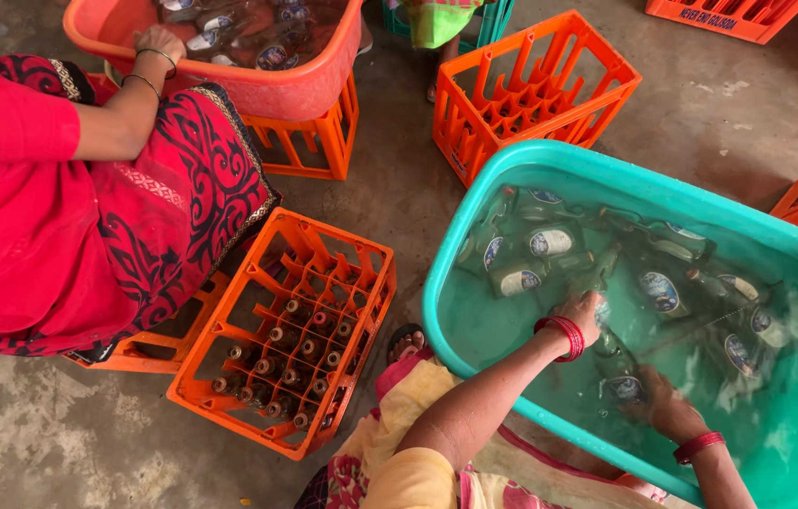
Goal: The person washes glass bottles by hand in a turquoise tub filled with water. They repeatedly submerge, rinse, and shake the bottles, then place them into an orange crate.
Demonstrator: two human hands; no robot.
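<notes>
A teal tub (512,170) holds clear glass bottles (550,243) with blue-and-white labels. Red bangles (568,336) ring the left wrist. Left of that grip, an orange crate (229,377); beyond, a co-worker's red-and-black patterned sari (172,188).

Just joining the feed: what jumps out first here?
A teal tub of water at right, full of sunken glass bottles, with the left hand and right hand both plunged in. Left of it, an orange crate stands partly filled with bottles, beside a co-worker in red.

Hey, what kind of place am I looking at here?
Likely a bottle-washing yard: glass bottles soak in a teal water tub, both hands in it, with orange bottle crates on a concrete floor.
</notes>
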